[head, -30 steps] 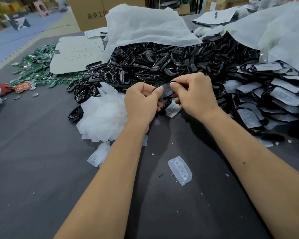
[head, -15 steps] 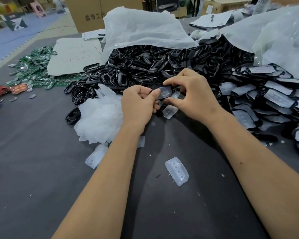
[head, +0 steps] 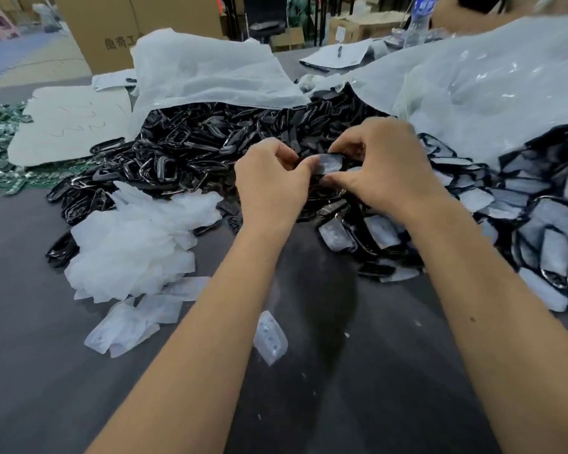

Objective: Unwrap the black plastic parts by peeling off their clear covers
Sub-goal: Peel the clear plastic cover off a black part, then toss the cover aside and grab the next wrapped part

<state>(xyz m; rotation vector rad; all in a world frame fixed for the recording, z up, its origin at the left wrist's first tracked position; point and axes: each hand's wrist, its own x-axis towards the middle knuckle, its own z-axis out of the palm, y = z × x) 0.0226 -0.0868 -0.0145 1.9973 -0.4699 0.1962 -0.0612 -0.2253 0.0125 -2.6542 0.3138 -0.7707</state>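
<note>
On the dark grey table (head: 30,371), we hold one covered black part (head: 330,163) between both hands at centre: left hand (head: 269,181) pinches its left end, right hand (head: 387,168) grips its right end. Peeled clear covers (head: 128,244) lie at 9 o'clock, still-covered parts (head: 535,211) at 3 o'clock.

Bare grey table (head: 30,371) is lying open toward me from the heap of peeled clear covers (head: 128,247). Right of that heap, one loose cover (head: 271,337) is sitting in the gap. Beyond it black parts (head: 191,149) are blocking, and wrapped parts (head: 538,224) are crowding the far right.
</note>
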